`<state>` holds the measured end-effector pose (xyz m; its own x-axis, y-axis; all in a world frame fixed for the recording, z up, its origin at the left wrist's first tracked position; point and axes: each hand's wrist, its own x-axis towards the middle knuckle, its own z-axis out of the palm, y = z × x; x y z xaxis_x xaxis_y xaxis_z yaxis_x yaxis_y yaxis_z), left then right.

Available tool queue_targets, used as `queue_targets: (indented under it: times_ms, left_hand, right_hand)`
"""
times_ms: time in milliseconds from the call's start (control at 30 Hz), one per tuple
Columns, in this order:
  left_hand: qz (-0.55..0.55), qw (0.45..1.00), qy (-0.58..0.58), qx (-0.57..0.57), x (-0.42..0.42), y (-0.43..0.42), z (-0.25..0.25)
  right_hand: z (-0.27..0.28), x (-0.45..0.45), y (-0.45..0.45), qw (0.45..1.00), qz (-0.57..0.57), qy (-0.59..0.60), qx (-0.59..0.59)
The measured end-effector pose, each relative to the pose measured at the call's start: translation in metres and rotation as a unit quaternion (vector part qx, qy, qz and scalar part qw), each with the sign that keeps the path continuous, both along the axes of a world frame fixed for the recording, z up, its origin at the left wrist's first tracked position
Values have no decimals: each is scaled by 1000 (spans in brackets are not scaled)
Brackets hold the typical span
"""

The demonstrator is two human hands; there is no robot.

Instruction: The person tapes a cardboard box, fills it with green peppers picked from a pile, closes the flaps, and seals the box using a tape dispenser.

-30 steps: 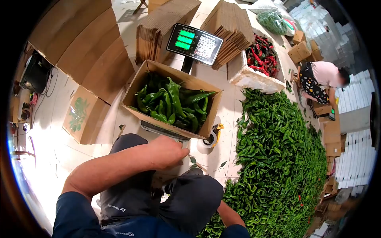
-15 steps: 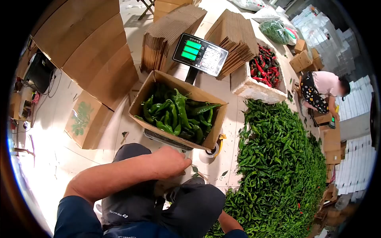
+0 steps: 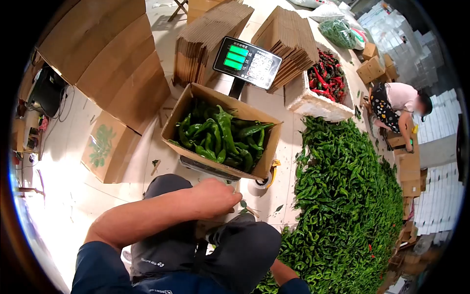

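Observation:
My left hand [image 3: 218,197] is closed in a fist above my knees, just below the near side of an open cardboard box [image 3: 174,117]. Whatever the curled fingers might hold is hidden. Long green peppers [image 3: 225,134] fill much of the box, which rests on a weighing scale [image 3: 208,167] with a lit green display [image 3: 236,57] behind it. Only the forearm of my right arm shows, beside my right knee at the edge of the pepper heap; the right hand is hidden behind the knee.
A large heap of green peppers [image 3: 342,206] covers the floor at right. Beyond it stands a foam box [image 3: 298,98] of red peppers. Flattened cartons [image 3: 196,54], a tape roll [image 3: 262,183] and a tall carton [image 3: 105,63] surround the scale. Another person [image 3: 399,105] bends over boxes at far right.
My left hand has shifted slightly right and up in the view. The other person's arm has moved a little over the boxes. The peppers in the box look unchanged.

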<state>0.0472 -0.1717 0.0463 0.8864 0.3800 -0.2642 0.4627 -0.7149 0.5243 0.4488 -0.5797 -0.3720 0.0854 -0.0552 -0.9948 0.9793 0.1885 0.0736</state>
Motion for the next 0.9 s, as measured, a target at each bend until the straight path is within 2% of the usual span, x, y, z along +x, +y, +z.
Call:
queue_targets:
  times_ms: [33,100,200,367,433,500,600,633,733,767,800,867,900]
  left_hand:
    - [3,1000,-5,-5,-1,-1,1]
    - [-3,1000,-10,3,-3,-3,-4]
    - [6,1000,-6,5,-2,-3,-8]
    - [-5,999,-35,26,-2,-4,1]
    - [-3,998,-50,31,-1,-6,-2]
    - [-1,998,-55,32,0,-8,0]
    - [0,998,-57,28,-1,-10,3]
    - [1,998,-57,26,-2,-10,4]
    - [-14,998,-55,17,-4,-10,2]
    - [-13,998,-61,26,-4,-12,-4]
    - [-17,998,-62,25,-5,-12,-4]
    - [-22,997,-66,25,-7,-12,-3]
    - [-23,997,-67,29,-9,-12,-2]
  right_hand:
    - [2,5,1,1000,9,2,-14]
    - [7,4,-12,997,-2,10,77]
    - [49,4,-18,982,-18,7,186]
    - [110,2,-7,945,-213,-5,249]
    - [135,4,3,928,-283,-1,242]
    - [210,-28,58,964,-201,-43,171]
    - [169,30,5,935,-231,122,242]
    - [171,37,-4,920,-264,162,241]
    - [298,-26,73,919,-388,13,74]
    - [311,-32,71,919,-383,-14,95]
    - [321,-30,70,900,-424,-12,97]
    - [344,-23,78,859,-502,-8,100]
    - [361,-23,87,821,-560,-22,112]
